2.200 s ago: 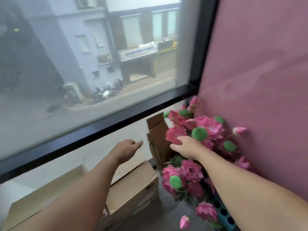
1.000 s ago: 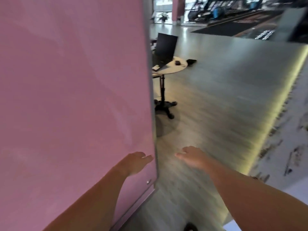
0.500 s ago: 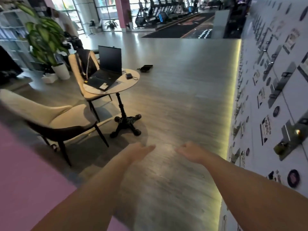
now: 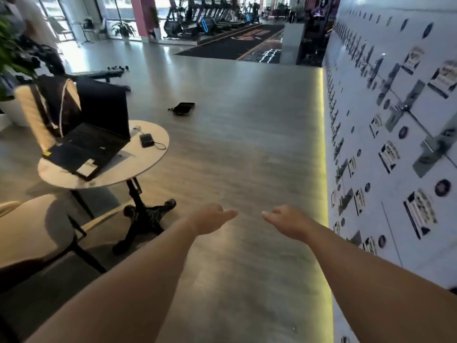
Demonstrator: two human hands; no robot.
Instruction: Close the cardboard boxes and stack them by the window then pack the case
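A long stretch of grey floor (image 4: 247, 144) runs ahead toward rows of gym machines, with a white wall (image 4: 395, 144) of small plaques and a glowing strip along its foot on the right. Both arms reach out in front over bare floor: the left hand (image 4: 212, 222) and the right hand (image 4: 286, 220) hang near each other but apart, fingers (image 4: 228, 215) loosely extended and holding nothing. No cardboard box is in view from here, nor any window ledge for stacking; the only likely candidate for the case is a flat black case (image 4: 183, 108) lying well ahead on the open floor, beyond the far edge of the round bench (image 4: 150, 157), and I judge that is where the person is heading. The risks lie on the left. The bench stands on a black splayed foot (image 4: 146, 219) that juts toward the walking line, easy to catch with a shoe. An open laptop (image 4: 91, 142) sits at the bench's near-left edge, partly overhanging it, with a small black device (image 4: 146, 140) and its cable near the right edge; a knock to the bench could slide either off. The pale chair (image 4: 37, 229) at the lower left narrows the way too. The view is blurred, so whether the case lies open or shut I cannot tell.
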